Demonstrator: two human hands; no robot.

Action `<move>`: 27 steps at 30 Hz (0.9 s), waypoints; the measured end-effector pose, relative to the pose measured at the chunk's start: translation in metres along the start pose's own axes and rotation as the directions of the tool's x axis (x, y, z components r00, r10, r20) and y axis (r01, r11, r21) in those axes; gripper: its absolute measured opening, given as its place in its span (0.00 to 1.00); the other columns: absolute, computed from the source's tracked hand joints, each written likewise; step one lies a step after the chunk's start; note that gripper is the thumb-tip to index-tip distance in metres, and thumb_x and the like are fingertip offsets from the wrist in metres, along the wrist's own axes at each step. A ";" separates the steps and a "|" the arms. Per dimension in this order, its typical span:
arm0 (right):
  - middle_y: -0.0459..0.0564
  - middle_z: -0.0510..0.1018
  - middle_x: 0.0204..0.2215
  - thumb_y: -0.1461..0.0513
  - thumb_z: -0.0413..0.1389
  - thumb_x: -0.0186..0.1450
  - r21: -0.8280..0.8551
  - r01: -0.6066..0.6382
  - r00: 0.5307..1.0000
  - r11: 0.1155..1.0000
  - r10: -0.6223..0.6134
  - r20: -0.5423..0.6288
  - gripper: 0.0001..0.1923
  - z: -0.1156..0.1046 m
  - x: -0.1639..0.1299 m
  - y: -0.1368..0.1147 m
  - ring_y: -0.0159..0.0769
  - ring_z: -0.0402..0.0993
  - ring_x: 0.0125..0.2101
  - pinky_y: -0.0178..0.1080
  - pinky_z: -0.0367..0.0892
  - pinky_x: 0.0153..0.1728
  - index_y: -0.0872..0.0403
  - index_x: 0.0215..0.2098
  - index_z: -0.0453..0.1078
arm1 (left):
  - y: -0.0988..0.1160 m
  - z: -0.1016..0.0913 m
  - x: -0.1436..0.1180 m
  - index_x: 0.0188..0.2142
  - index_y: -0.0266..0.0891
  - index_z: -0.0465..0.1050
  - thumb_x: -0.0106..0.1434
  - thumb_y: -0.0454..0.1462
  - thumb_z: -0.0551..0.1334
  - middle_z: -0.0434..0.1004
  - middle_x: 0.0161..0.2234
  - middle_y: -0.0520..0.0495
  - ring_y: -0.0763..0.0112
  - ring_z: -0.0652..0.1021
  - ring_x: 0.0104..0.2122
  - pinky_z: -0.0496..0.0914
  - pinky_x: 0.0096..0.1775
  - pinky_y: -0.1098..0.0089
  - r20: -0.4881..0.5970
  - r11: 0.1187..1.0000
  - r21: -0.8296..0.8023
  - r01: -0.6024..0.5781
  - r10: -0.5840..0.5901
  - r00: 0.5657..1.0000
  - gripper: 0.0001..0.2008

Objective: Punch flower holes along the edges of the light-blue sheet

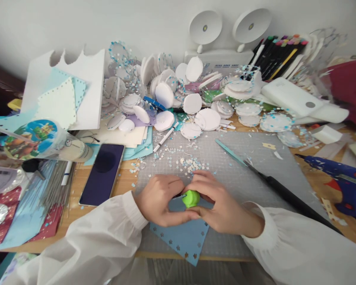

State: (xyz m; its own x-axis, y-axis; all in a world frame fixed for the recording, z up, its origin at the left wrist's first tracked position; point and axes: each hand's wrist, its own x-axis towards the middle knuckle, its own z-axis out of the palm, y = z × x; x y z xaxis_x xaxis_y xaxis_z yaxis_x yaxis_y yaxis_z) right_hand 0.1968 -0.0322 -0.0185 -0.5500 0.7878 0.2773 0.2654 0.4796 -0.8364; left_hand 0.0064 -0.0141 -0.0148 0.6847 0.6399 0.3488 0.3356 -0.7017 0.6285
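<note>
Your left hand [156,200] and right hand [216,206] both grip the small lime-green plastic punch [191,198], pressed onto the pale blue paper sheet [185,235] on the grey cutting mat [243,158]. Flower-shaped holes already line the sheet's lower edges; the part beneath your hands is hidden. Punched confetti bits [187,163] lie scattered just beyond. Judged partly done.
</note>
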 end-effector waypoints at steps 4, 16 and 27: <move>0.44 0.69 0.28 0.61 0.58 0.61 -0.049 0.030 0.999 0.998 -0.032 -0.029 0.07 -0.001 0.001 0.001 0.34 0.67 0.32 0.47 0.57 0.51 0.52 0.37 0.66 | 0.002 -0.002 0.002 0.25 0.39 0.61 0.58 0.52 0.59 0.61 0.20 0.52 0.72 0.64 0.21 0.58 0.23 0.70 0.041 0.994 -0.030 0.103 -0.102 0.994 0.19; 0.46 0.74 0.32 0.61 0.51 0.67 -0.479 0.163 0.975 0.862 -0.214 -0.052 0.08 -0.004 0.003 0.002 0.33 0.71 0.34 0.47 0.52 0.52 0.52 0.44 0.65 | 0.003 -0.003 0.004 0.32 0.36 0.69 0.58 0.51 0.62 0.70 0.27 0.47 0.68 0.71 0.28 0.67 0.31 0.69 0.003 0.971 -0.023 0.237 -0.237 0.972 0.18; 0.56 0.73 0.40 0.60 0.52 0.65 -0.658 -0.178 0.934 0.732 -0.086 -0.347 0.11 -0.056 0.009 0.024 0.45 0.70 0.41 0.47 0.62 0.43 0.56 0.44 0.69 | 0.001 -0.007 0.005 0.35 0.37 0.69 0.56 0.41 0.64 0.75 0.29 0.46 0.67 0.74 0.29 0.69 0.33 0.68 -0.097 0.998 0.046 0.041 -0.037 0.995 0.10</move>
State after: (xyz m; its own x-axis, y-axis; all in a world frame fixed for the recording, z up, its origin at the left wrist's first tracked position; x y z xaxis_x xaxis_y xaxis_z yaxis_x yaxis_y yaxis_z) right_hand 0.2429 0.0084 -0.0094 -0.2612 0.8286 0.4952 0.8130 0.4654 -0.3499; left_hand 0.0060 -0.0091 -0.0079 0.6062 0.6925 0.3911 0.3929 -0.6883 0.6098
